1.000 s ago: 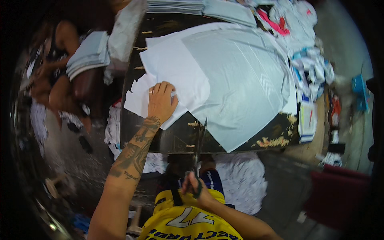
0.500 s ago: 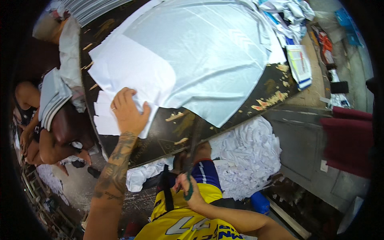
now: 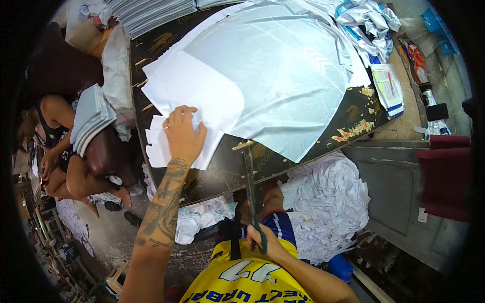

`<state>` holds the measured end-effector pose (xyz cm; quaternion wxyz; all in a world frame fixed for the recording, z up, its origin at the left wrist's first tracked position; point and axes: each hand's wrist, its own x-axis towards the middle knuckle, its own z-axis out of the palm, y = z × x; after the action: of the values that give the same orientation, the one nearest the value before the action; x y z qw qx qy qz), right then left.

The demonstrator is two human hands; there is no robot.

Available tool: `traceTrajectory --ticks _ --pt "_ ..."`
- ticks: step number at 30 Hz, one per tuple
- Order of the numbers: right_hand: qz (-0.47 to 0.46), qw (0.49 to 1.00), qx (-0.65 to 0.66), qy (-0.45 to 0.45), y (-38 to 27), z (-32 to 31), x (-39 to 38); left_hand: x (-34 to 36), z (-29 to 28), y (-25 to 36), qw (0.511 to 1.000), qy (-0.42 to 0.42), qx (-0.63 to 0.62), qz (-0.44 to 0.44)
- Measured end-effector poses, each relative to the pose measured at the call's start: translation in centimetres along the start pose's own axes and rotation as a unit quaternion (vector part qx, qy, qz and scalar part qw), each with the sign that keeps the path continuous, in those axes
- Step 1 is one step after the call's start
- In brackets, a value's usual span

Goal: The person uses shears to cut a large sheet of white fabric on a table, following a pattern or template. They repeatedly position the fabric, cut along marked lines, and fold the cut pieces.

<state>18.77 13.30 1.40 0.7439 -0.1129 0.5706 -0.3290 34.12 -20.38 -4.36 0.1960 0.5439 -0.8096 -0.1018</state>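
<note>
L hand flat on white layers, R hand gripping shears at table edge

Head cam, 1 person at dark table (image 3: 214, 174), own 2 hands in view. L hand (image 3: 183, 135): palm down, fingers loosely spread, not closed on anything; rests on near-L part of white sheets (image 3: 189, 83), which lie in layers w/ uneven, stepped edges on L side. Ring on 1 finger, tattooed forearm.

R hand (image 3: 268, 243): closed around green handle of shears (image 3: 250, 189), held low in front of yellow shirt (image 3: 237, 275). Blades dark, long, pointing up/away from body; look abt together. Tip is over near table edge, by a chipped spot, just beside lower corner of lt grey fabric (image 3: 283, 70); can't tell if tip touches table. Shears apart from fabric + sheets.

Lt grey fabric: spread on tabletop, R of L hand, overlapping white sheets, few wrinkles, pointed corner toward person.

Surroundings: folded grey stack (image 3: 156, 14) at far side of table; crumpled cloth heap (image 3: 366, 22) far R; printed packet (image 3: 388, 88) near R edge. Below table, big white scrap pile (image 3: 328, 207). Maroon cloth (image 3: 447, 177) on R. Another person (image 3: 58, 113) seated L, next to folded lt pieces (image 3: 93, 118).
</note>
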Motion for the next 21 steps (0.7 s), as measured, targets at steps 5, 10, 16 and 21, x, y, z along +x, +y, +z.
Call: traceTrajectory --ticks 5,10,16,21 --pt "-0.062 0.995 0.045 0.06 -2.4 7.3 8.9 -1.3 1.2 0.3 0.999 0.03 0.003 0.022" --pt "-0.056 0.981 0.12 0.141 -5.2 12.6 12.1 -1.5 1.4 0.1 1.0 0.022 0.009 0.013" --pt "-0.107 0.954 0.232 0.159 -8.1 16.3 14.7 -1.2 1.2 0.2 1.0 0.014 0.011 0.013" --pt "-0.054 0.959 0.231 0.156 -8.5 16.2 14.6 -1.1 1.3 0.2 1.0 0.009 -0.001 0.01"
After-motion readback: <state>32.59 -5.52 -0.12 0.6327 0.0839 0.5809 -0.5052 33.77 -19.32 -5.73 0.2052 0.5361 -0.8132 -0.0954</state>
